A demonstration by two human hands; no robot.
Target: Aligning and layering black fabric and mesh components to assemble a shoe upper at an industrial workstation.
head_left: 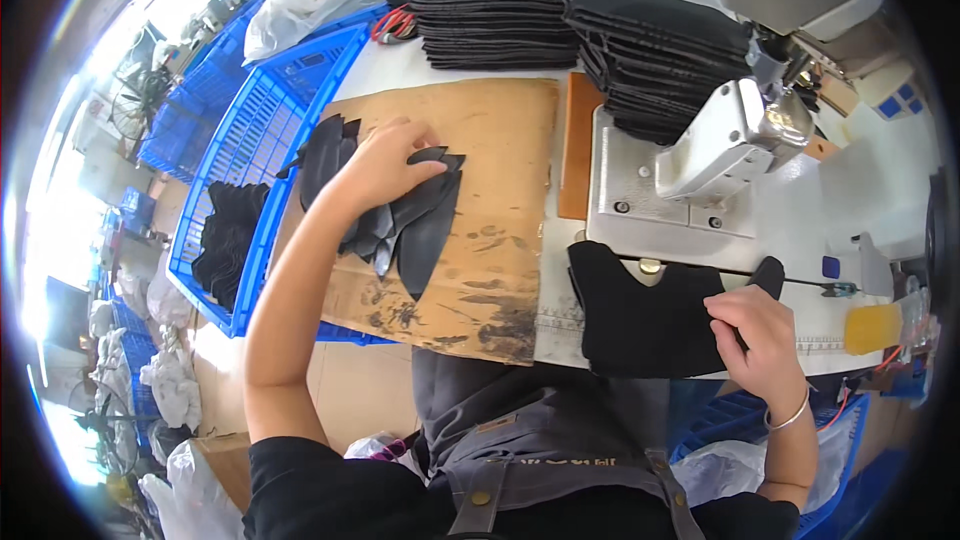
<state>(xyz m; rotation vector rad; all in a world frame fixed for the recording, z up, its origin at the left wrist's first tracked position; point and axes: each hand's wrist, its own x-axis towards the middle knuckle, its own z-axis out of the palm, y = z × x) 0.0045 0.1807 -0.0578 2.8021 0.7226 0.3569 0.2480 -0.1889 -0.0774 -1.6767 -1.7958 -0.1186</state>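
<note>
On the brown cardboard sheet (500, 140) lies a loose heap of pointed black cut pieces (430, 230). My left hand (390, 162) reaches over this heap, thumb apart from the bent fingers; what its fingertips touch is partly hidden. A wider black fabric piece (650, 320) with a curved notch lies flat at the front of the sewing machine (720, 145). At its right side my right hand (755, 335) is closed on the fabric, fingers curled and the thumb below them.
Tall stacks of black pieces (490, 15) stand at the back, one leaning by the machine. A blue basket (290, 100) with black pieces inside adjoins the table's left side. A yellow block (872, 328) sits at the right edge. Another blue crate (850, 450) with plastic bags is below.
</note>
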